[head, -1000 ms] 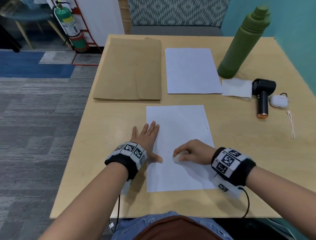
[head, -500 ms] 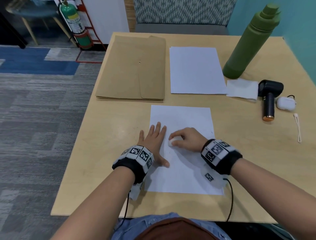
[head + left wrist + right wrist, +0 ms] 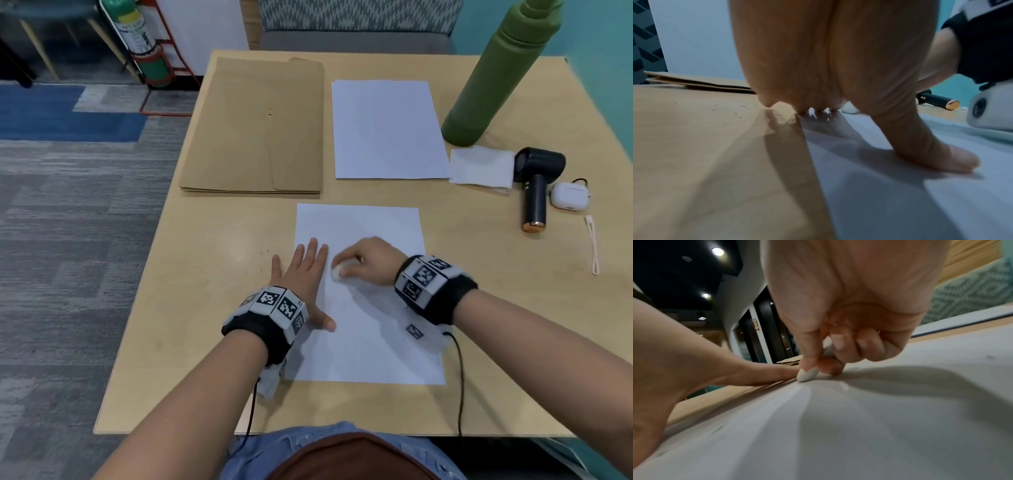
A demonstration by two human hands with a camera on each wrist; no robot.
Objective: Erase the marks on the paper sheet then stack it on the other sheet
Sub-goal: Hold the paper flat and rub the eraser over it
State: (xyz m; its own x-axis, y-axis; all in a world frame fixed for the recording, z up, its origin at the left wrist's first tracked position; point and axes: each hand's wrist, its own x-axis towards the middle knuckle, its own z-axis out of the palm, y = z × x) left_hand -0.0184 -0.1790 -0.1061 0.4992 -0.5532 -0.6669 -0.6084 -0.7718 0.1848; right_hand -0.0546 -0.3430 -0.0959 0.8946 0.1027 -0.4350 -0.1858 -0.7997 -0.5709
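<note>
A white paper sheet (image 3: 370, 346) lies near the table's front edge, with faint specks on it. My left hand (image 3: 301, 274) lies flat across its left edge, fingers straight, thumb (image 3: 953, 157) pressing the sheet (image 3: 900, 203). My right hand (image 3: 366, 263) pinches a small white eraser (image 3: 336, 273) and holds its tip (image 3: 805, 374) against the paper (image 3: 859, 426), right beside the left hand's fingers. A second blank sheet (image 3: 387, 130) lies farther back on the table.
A brown envelope (image 3: 257, 130) lies at the back left. At the right stand a green bottle (image 3: 493, 72), a folded tissue (image 3: 479, 168), a black hand-held fan (image 3: 536, 188), a white earbud case (image 3: 568, 196) and a thin cord (image 3: 594, 243). The floor lies beyond the table's left edge.
My right hand with the eraser has moved up the sheet and leftward, closer to the left hand's fingers. The left hand stays flat on the sheet's left edge.
</note>
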